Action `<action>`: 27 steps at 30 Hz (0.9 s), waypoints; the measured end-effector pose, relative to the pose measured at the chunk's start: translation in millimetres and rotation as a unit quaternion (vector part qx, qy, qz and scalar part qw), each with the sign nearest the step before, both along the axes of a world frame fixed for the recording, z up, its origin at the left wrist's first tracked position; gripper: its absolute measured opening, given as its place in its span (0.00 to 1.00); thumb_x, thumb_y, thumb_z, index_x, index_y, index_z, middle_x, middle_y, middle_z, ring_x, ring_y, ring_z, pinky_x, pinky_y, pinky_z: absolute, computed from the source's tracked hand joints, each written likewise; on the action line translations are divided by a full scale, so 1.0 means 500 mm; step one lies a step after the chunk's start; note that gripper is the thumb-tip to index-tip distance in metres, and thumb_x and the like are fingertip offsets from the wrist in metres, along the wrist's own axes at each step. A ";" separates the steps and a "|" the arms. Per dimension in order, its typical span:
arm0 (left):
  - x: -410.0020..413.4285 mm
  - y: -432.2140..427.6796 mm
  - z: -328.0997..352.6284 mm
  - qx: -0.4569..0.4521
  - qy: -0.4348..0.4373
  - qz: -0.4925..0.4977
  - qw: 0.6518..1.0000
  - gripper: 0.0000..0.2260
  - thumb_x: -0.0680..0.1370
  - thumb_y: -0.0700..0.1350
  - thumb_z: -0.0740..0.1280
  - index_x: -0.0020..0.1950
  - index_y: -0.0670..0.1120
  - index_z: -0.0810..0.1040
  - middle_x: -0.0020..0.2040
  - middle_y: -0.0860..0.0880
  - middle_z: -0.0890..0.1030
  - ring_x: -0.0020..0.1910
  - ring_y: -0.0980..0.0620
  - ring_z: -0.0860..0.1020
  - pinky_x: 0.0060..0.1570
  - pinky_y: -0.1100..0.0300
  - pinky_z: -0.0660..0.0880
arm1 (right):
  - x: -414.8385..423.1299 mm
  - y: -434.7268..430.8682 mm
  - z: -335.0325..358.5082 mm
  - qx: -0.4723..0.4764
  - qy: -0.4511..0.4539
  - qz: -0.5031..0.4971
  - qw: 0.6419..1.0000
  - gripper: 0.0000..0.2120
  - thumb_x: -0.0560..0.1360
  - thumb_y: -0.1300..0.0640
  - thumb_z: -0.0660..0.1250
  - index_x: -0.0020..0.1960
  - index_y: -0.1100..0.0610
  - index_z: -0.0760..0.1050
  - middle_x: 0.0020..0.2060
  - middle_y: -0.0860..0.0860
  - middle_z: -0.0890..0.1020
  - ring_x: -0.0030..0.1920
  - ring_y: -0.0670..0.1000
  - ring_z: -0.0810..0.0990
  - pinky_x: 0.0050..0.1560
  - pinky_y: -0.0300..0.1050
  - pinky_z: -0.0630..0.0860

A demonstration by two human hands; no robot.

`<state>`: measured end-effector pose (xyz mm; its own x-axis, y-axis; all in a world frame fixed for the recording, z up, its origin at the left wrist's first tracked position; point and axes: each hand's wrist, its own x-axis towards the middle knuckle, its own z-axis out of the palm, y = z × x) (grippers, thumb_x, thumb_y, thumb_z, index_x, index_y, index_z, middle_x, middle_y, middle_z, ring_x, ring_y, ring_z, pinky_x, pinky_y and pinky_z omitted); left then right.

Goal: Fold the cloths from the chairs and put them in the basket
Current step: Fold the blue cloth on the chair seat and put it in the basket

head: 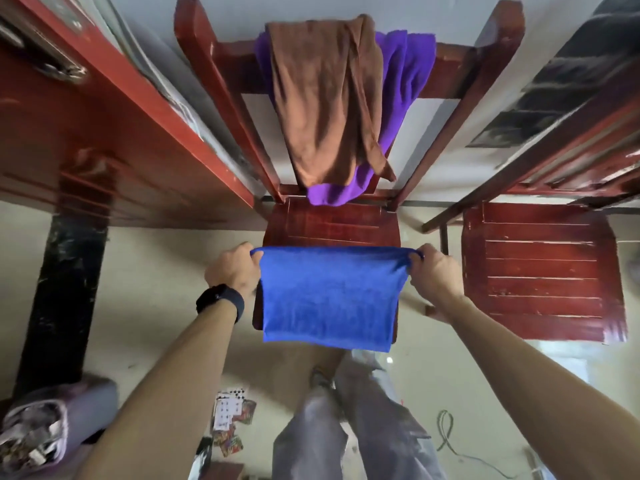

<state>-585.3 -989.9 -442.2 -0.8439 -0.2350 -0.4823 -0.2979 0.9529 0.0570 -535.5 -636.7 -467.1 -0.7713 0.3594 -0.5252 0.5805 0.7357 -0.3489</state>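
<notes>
Landmark: the middle red chair [332,223].
Blue cloth [329,299]: held in the air over the front of the chair seat, folded edge on top, long axis running side to side, loose edges hanging down.
Left hand [235,271]: pinched closed on the cloth's upper left corner.
Right hand [434,275]: pinched closed on the upper right corner.
Brown cloth [325,98]: draped over the chair's backrest, hanging lengthwise.
Purple cloth [405,84]: under the brown one on the same backrest, lower end reaching the seat.
Basket: none in view.
</notes>
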 end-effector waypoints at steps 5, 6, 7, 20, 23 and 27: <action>-0.092 -0.004 -0.091 0.071 0.024 0.084 0.994 0.11 0.79 0.55 0.60 0.43 0.49 0.75 0.38 0.53 0.84 0.45 0.43 0.82 0.44 0.53 0.78 | -0.100 -0.002 -0.088 -0.027 0.023 -0.062 0.997 0.12 0.81 0.52 0.59 0.55 0.58 0.77 0.40 0.57 0.79 0.39 0.59 0.72 0.41 0.46 0.64; -0.109 -0.005 -0.109 0.095 0.034 0.102 0.990 0.11 0.77 0.55 0.61 0.43 0.49 0.76 0.37 0.54 0.85 0.44 0.44 0.82 0.44 0.53 0.78 | -0.118 -0.005 -0.105 -0.030 0.034 -0.067 0.997 0.11 0.81 0.52 0.59 0.54 0.58 0.77 0.40 0.56 0.79 0.39 0.59 0.74 0.40 0.47 0.66; -0.125 -0.007 -0.127 0.123 0.042 0.123 0.984 0.12 0.76 0.56 0.62 0.42 0.49 0.77 0.37 0.53 0.85 0.43 0.44 0.83 0.45 0.52 0.80 | -0.132 -0.008 -0.122 -0.043 0.046 -0.079 0.995 0.10 0.81 0.53 0.59 0.54 0.57 0.76 0.40 0.55 0.81 0.40 0.59 0.79 0.40 0.47 0.69; 0.038 -0.018 -0.304 0.177 -0.099 0.172 0.964 0.22 0.76 0.48 0.69 0.69 0.47 0.70 0.61 0.45 0.78 0.57 0.43 0.79 0.53 0.55 0.74 | 0.100 -0.100 -0.273 -0.044 -0.147 -0.167 0.974 0.27 0.77 0.52 0.67 0.72 0.59 0.65 0.63 0.58 0.77 0.60 0.61 0.77 0.56 0.51 0.72; 0.124 -0.025 -0.327 0.120 -0.138 0.209 0.961 0.19 0.76 0.49 0.68 0.62 0.41 0.69 0.62 0.40 0.76 0.57 0.37 0.78 0.52 0.48 0.76 | 0.190 -0.118 -0.306 -0.036 -0.206 -0.182 0.961 0.22 0.77 0.48 0.66 0.66 0.60 0.68 0.61 0.59 0.75 0.53 0.59 0.74 0.50 0.48 0.68; 0.196 -0.034 -0.365 0.102 -0.178 0.230 0.951 0.18 0.78 0.52 0.66 0.60 0.40 0.72 0.59 0.39 0.79 0.57 0.36 0.78 0.53 0.48 0.76 | 0.236 -0.124 -0.342 -0.025 -0.192 -0.212 0.958 0.17 0.79 0.50 0.65 0.61 0.62 0.71 0.58 0.61 0.78 0.58 0.63 0.76 0.55 0.52 0.71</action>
